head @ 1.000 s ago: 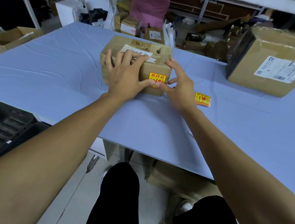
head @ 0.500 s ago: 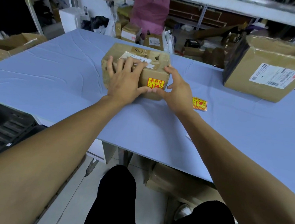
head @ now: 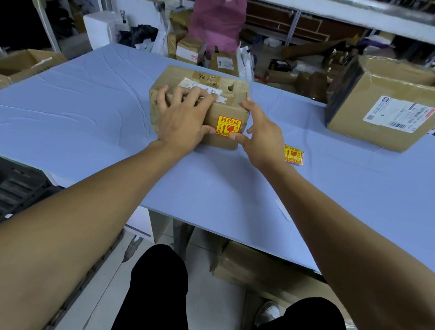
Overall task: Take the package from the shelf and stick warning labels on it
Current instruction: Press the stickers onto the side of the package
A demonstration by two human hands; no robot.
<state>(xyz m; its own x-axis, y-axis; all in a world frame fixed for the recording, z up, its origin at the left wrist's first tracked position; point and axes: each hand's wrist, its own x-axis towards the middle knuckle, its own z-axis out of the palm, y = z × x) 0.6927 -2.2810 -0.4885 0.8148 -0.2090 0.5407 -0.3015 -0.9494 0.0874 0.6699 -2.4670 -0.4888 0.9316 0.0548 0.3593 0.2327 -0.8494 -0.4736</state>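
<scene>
A small brown cardboard package (head: 226, 86) sits on the blue table (head: 84, 116), with a white shipping slip on top. A yellow-and-red warning label (head: 228, 125) is stuck on its near face. My left hand (head: 182, 119) lies flat over the package's top and near left side, thumb beside the label. My right hand (head: 262, 136) grips the package's right near corner, thumb at the label's edge and index finger on the top corner. A stack of spare warning labels (head: 294, 154) lies on the table just right of my right hand.
A large cardboard box (head: 390, 106) with a shipping label stands at the table's right back. Behind the table are more parcels (head: 189, 49) and a person in pink (head: 218, 20). A black crate (head: 3, 193) sits low at left. A box (head: 254, 268) lies under the table.
My hands have stayed on the package, with the thumbs shifting a little around the label. My head has tilted, so the view has shifted.
</scene>
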